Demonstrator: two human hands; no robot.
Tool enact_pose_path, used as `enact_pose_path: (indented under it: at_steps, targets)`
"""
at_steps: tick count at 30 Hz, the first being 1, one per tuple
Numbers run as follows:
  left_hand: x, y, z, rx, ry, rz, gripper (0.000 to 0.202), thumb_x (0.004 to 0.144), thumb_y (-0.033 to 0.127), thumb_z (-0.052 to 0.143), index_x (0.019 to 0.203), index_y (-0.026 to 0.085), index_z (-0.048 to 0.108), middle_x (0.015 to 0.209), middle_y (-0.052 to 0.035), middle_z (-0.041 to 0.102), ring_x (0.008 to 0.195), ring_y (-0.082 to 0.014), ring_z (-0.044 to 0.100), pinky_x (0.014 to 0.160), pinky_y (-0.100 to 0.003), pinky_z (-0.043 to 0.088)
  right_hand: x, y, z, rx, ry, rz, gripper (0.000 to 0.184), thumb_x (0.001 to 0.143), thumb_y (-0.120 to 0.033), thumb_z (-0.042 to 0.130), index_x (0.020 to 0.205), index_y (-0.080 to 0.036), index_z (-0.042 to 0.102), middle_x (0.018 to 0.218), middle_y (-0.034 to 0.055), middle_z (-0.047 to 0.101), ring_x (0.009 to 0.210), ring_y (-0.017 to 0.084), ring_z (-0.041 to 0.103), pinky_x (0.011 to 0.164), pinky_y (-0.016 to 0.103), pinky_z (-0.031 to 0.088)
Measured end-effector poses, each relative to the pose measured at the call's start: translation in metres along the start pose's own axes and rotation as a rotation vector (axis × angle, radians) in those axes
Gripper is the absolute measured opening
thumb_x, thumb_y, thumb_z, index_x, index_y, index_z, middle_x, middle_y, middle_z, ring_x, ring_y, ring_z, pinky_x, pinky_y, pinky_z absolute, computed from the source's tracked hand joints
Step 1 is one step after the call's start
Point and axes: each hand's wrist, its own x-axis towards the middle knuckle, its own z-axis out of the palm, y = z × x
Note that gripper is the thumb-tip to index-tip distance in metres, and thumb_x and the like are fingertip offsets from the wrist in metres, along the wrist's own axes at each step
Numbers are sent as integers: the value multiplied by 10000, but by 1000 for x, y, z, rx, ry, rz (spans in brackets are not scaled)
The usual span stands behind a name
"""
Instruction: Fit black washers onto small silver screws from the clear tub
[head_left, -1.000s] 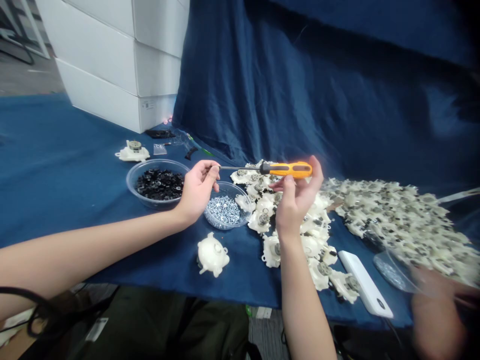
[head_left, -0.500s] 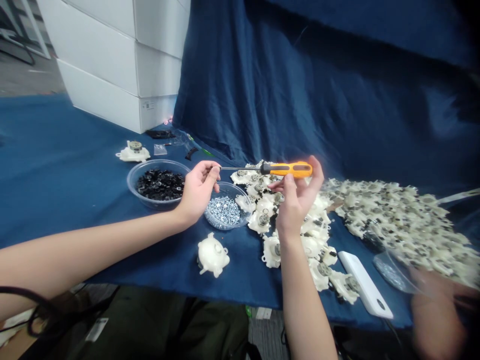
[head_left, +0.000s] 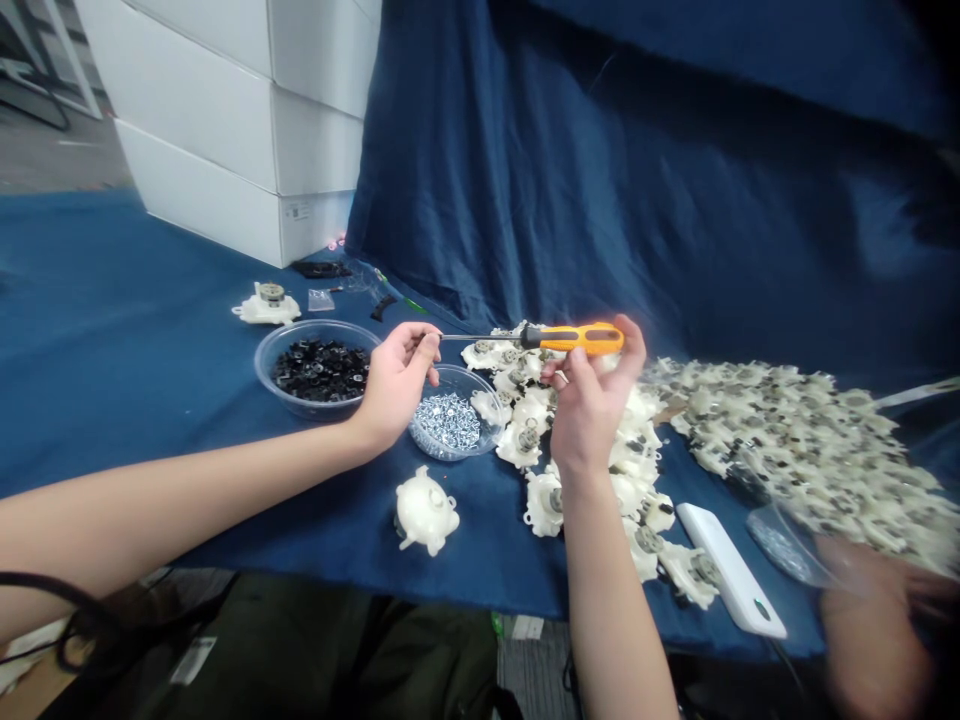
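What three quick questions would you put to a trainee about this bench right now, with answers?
1. Which hand holds the orange-handled screwdriver by its handle?
2. True or false: the black parts lie loose on the blue cloth.
3. What is stacked at the far left, behind the cloth?
A. White cartons
B. Clear bowls
C. Black trays

Key:
1. The right hand.
2. False: they sit in a clear bowl.
3. A.
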Motion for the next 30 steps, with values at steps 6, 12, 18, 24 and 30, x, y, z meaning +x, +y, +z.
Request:
enact_pose_path:
  at_steps: [6, 12, 18, 24, 30]
  targets:
    - [0, 0, 0, -3, 7, -5, 182, 953, 343, 671, 981, 168, 632, 798, 5, 573, 565, -59, 564, 556, -194, 482, 1, 2, -2, 53, -29, 23, 503, 948, -358, 603, 1394, -409, 377, 1105, 18, 553, 691, 111, 583, 643, 321, 581]
    - [1, 0, 0, -5, 13, -4, 177, 955, 341, 669, 976, 169, 632, 792, 5, 572, 560, -59, 560, 550, -195, 482, 1, -1, -1, 37, -46, 26, 511, 948, -391, 598, 1404, -421, 369, 1106, 16, 552, 691, 111, 588, 638, 312, 568]
    - [1, 1, 1, -4, 18, -5, 169, 961, 336, 661, 967, 170, 631, 796, 4, 571, 558, -59, 566, 549, -197, 482, 1, -3, 0, 83, -32, 51, 536, 923, -362, 633, 1385, -392, 363, 1123, 19, 554, 676, 100, 587, 646, 309, 574]
    - [1, 1, 1, -4, 15, -9, 188, 954, 354, 672, 968, 170, 634, 797, 0, 575, 563, -62, 561, 550, -200, 482, -1, -1, 1, -21, 17, -24, 533, 956, -419, 618, 1419, -387, 356, 1185, 49, 565, 653, 107, 591, 601, 325, 581]
    - [1, 1, 1, -2, 12, -9, 183, 952, 350, 675, 965, 172, 637, 792, 1, 575, 560, -62, 560, 547, -201, 479, -2, -1, 1, -50, 40, -35, 485, 963, -410, 605, 1391, -367, 382, 1117, 29, 573, 599, 90, 565, 560, 297, 554]
